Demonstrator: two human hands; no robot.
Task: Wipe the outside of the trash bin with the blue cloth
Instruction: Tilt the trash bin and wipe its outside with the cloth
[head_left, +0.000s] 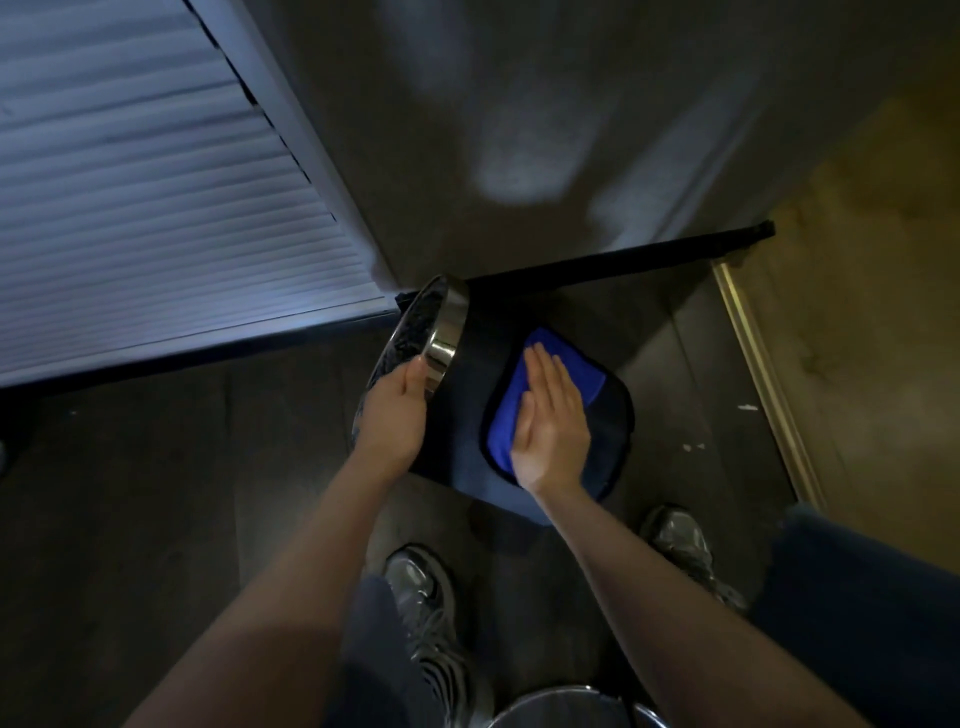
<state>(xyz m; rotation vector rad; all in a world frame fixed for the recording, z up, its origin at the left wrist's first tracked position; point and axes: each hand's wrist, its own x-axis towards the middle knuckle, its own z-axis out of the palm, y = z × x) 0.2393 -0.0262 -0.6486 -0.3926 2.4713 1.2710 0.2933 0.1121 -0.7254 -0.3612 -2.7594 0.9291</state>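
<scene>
The trash bin is a dark, round-bodied can with a shiny metal band around its mouth, tipped well over so the opening faces left and its side faces up. It sits on the dark floor in the corner, near the base of the far wall. The blue cloth lies folded on the bin's dark side, bright blue against it, with a darker edge toward the right. The right hand presses flat on the cloth, fingers straight and together, pointing away. The left hand grips the metal rim, thumb hooked over the band, steadying the tilted bin. Nearer, two grey laced sneakers stand on the floor below the forearms. A slatted louvered door fills the far left, and a brass threshold strip runs along the right beside lighter flooring.
</scene>
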